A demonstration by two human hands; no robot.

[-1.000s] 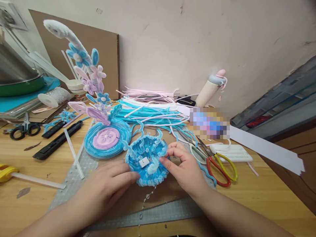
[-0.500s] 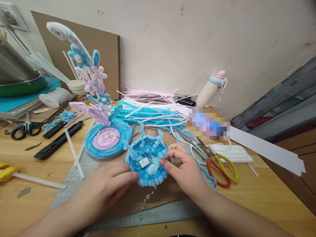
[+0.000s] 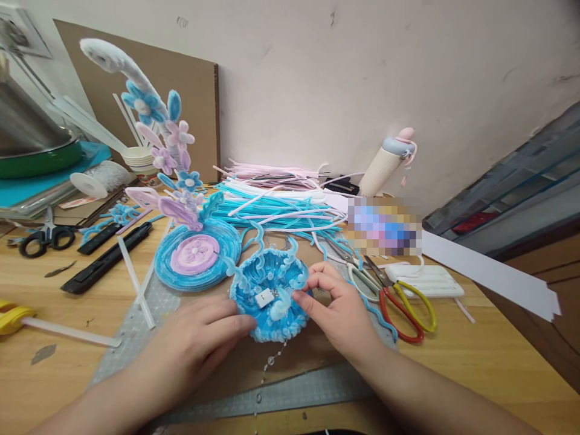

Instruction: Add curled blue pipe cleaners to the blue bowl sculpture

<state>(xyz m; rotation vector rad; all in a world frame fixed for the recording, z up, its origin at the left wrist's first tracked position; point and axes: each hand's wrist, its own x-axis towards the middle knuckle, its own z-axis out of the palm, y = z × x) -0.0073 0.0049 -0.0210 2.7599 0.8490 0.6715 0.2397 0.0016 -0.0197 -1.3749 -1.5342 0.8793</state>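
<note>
A blue pipe-cleaner bowl shape (image 3: 272, 332) with a ruffled rim and curled light-blue tendrils lies hollow side up in front of me. Inside it sits a small white block (image 3: 264, 298). My left hand (image 3: 199, 335) grips the rim at the left, thumb along the front edge. On the right side, my right hand (image 3: 333, 302) pinches the rim near a curl. A clear bead string (image 3: 270, 360) trails from the bowl shape toward me. Just behind stands a pipe-cleaner flower stem on a round blue base (image 3: 165, 263) with a lilac centre.
Blue, white and pink pipe cleaners (image 3: 276, 211) are piled at the back. Red-and-yellow-handled scissors (image 3: 403, 314) lie right, beside a white box (image 3: 430, 281). Black scissors (image 3: 48, 235), a black cutter (image 3: 109, 257) and a yellow glue gun (image 3: 13, 317) are left. A bottle (image 3: 385, 163) leans behind.
Both hands keep their hold on the blue bowl shape, which stays in place. Only the camera view has shifted very slightly.
</note>
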